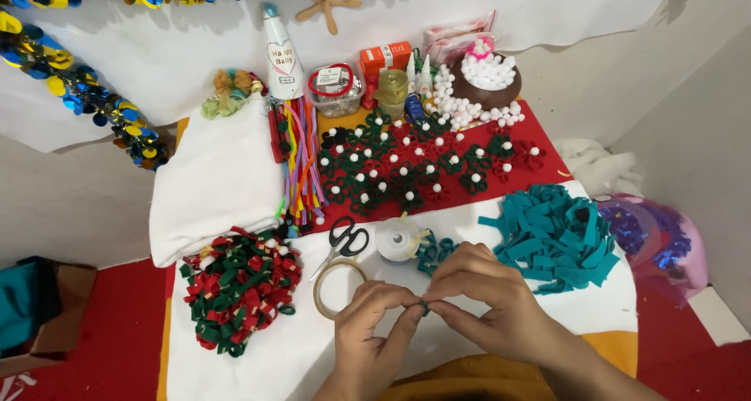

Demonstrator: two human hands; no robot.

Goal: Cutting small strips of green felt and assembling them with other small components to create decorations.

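Note:
My left hand (374,323) and my right hand (481,299) meet at the front of the table. Together their fingertips pinch a small teal felt piece (423,305). A few finished teal felt loops (435,249) lie just beyond my right hand. A pile of teal felt strips (553,237) sits to the right. Close to my left hand lie a tape ring (328,279), a clear tape roll (397,238) and black-handled scissors (344,240).
Red and green felt loops (241,286) are heaped at front left. Red and green felt flowers with white pompoms (415,163) cover the red cloth. Behind them stand a bowl of pompoms (488,79), a plastic tub (336,88), a party hat (281,55) and folded white felt (215,174).

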